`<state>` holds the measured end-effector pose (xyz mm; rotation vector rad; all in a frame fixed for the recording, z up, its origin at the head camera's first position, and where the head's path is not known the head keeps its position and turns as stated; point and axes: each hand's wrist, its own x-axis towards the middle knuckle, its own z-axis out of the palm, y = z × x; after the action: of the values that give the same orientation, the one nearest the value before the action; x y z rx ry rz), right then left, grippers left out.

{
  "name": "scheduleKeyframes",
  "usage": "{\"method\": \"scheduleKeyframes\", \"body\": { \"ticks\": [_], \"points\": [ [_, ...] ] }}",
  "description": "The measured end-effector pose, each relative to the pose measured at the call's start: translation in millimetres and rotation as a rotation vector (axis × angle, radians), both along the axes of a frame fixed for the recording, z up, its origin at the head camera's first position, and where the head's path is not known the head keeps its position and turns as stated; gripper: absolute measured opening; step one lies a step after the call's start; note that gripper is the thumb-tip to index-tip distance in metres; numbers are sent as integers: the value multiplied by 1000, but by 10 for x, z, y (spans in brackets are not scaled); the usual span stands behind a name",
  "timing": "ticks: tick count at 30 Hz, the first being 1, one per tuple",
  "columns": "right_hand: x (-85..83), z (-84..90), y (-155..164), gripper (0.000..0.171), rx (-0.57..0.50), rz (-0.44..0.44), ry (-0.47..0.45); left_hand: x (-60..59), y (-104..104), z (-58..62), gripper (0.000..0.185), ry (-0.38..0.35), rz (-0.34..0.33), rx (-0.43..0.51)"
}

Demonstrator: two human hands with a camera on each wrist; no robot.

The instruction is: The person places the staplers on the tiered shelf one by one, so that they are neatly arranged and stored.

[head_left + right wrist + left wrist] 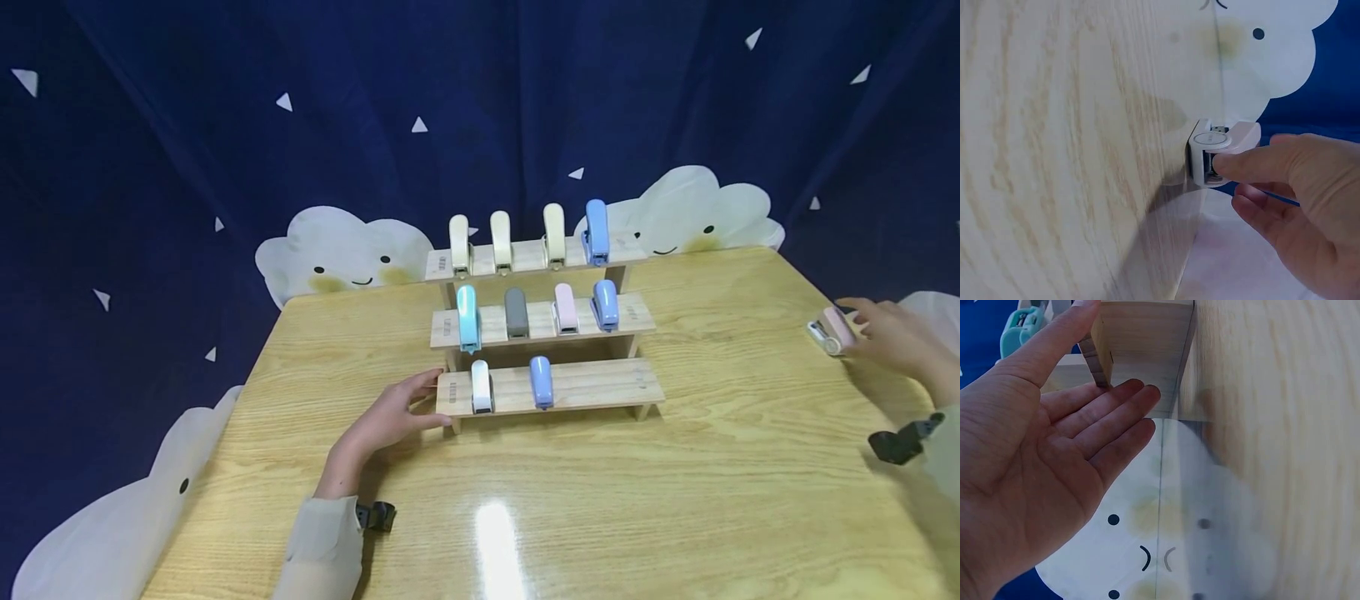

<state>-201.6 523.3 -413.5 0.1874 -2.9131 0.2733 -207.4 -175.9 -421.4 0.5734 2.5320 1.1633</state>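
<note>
At the table's right edge my right hand (892,337) pinches a pink and white stapler (832,331) between thumb and fingers. In the right wrist view the thumb lies against the body of this stapler (1212,139), whose white base is right at the table surface. My left hand (397,414) is at the left end of the lowest step of a wooden rack (600,385). Its fingers are extended and spread, as the left wrist view of the hand (1041,456) shows. A white stapler (481,387) and a violet-blue stapler (542,383) stand on that step.
On the rack's middle step stand a turquoise stapler (468,319), a grey stapler (516,313), a pink stapler (566,308) and a blue stapler (605,305). Cream staplers and a blue stapler (597,232) line the top step. A dark blue curtain (480,100) hangs behind the table (637,508).
</note>
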Motion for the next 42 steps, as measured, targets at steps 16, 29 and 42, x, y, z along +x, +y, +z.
{"method": "scheduleKeyframes", "body": {
  "ticks": [16,29,42],
  "points": [
    [-86,-70,37,69,-18,6,-40,-10,-11,-2,86,1,0,-12],
    [66,-82,-199,77,-198,-89,-36,3,-6,-8,85,-4,6,-15],
    [126,58,-738,69,-430,-38,67,7,-7,-5,85,-4,12,-23]
  ]
}}
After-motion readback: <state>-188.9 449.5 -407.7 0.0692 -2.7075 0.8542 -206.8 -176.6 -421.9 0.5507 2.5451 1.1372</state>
